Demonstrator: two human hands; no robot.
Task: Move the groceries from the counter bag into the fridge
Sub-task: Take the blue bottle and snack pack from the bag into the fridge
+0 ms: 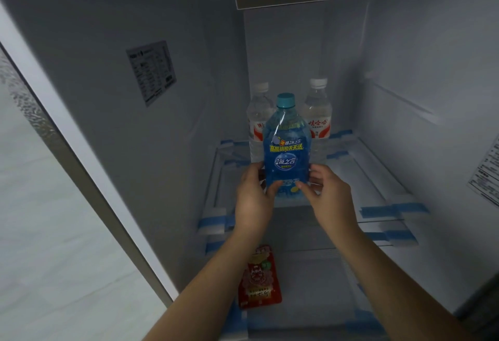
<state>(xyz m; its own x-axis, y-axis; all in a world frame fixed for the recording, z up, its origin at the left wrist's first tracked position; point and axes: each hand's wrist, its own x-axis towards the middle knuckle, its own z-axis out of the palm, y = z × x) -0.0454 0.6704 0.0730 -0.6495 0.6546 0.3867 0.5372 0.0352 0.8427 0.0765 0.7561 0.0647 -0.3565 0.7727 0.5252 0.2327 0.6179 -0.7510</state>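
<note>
Open fridge (167,130) interior with a glass shelf (378,178), sticker (151,72) on the left wall, red packet (259,278) on the level below, left hand (253,195) and right hand (324,192) both gripping the base of an upright blue bottle (286,146), two clear water bottles (317,113) behind it

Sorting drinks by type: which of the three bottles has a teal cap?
The blue bottle held by both hands; the two clear water bottles behind it have white caps.

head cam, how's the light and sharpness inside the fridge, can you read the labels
Head view: dim, bluish, no harsh glare. The blue bottle label is readable; the water bottles behind are softer. The sticker print is too blurred to read, the red packet sits in shadow, and wide-angle bending curves the fridge edges.
</note>
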